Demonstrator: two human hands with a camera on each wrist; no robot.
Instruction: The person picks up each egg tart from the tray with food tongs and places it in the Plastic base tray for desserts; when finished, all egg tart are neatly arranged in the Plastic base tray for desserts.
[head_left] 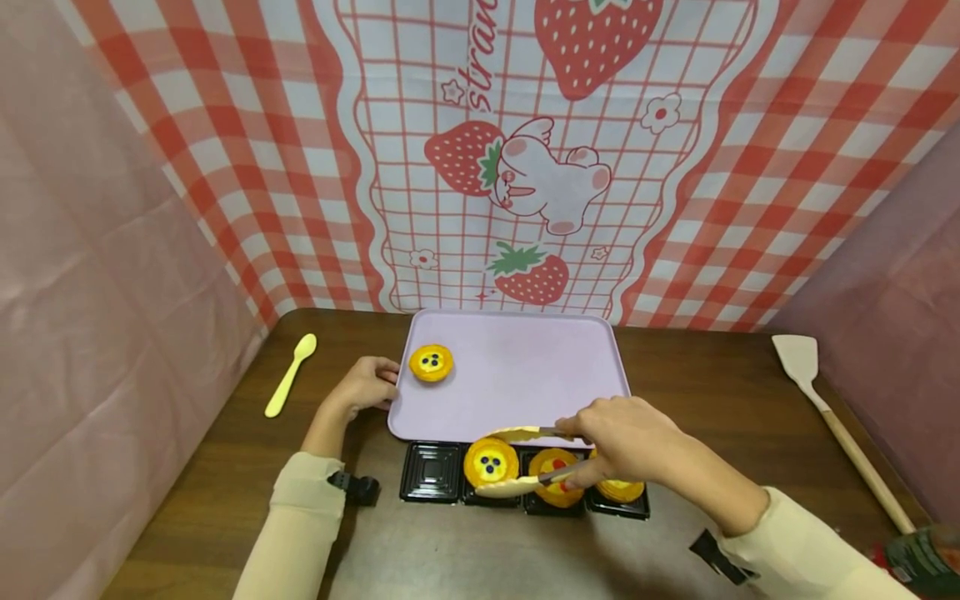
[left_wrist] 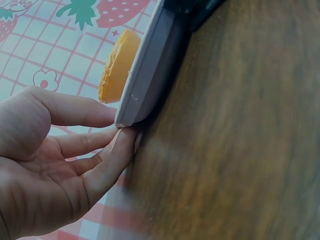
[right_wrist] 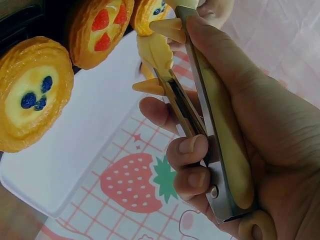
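At the lavender tray's (head_left: 525,367) left edge, my left hand (head_left: 367,385) pinches the rim, thumb above and fingers beneath in the left wrist view. A blueberry-topped egg tart (head_left: 431,363) sits on the tray's left part. My right hand (head_left: 626,442) grips yellow-tipped tongs (right_wrist: 220,120). Their spread tips lie on either side of a second blueberry tart (head_left: 491,461), which rests in a black plastic box base (head_left: 468,498). Right of it, partly behind the tongs, is a strawberry-topped tart (head_left: 553,493). A further tart (head_left: 621,492) is partly hidden by my right hand.
Left of the tarts, a black box base (head_left: 431,472) shows its bare ridged bottom. A yellow spoon (head_left: 291,375) lies at the left, a wooden-handled spatula (head_left: 847,437) at the right. A jar (head_left: 926,560) stands lower right; a checked cloth (head_left: 285,167) hangs behind.
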